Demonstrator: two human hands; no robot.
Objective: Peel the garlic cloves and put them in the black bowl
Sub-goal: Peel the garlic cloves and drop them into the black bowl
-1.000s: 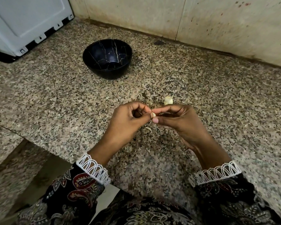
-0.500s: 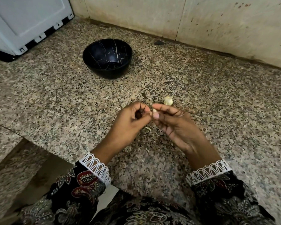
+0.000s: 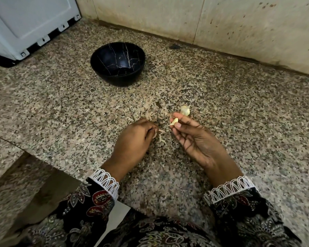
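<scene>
My right hand (image 3: 194, 139) pinches a small pale garlic clove (image 3: 174, 121) between thumb and fingertips, palm turned up. Low over the granite counter, my left hand (image 3: 134, 138) has curled fingers pinching thin strips of garlic skin (image 3: 161, 134) that hang from the fingertips. Another garlic piece, unpeeled (image 3: 185, 110), lies on the counter just beyond my right fingertips. The black bowl (image 3: 117, 65) with thin white veining stands farther back and to the left; nothing shows inside it.
A white appliance (image 3: 25, 24) stands at the back left corner. A stained tiled wall (image 3: 221, 27) runs along the back. Bits of loose skin (image 3: 157, 105) lie on the counter in front of the hands. The counter edge drops off at lower left (image 3: 16, 154).
The hands, joined on the clove before, have pulled apart. The left has come down with the torn skin, and the right keeps the clove, now more exposed.
</scene>
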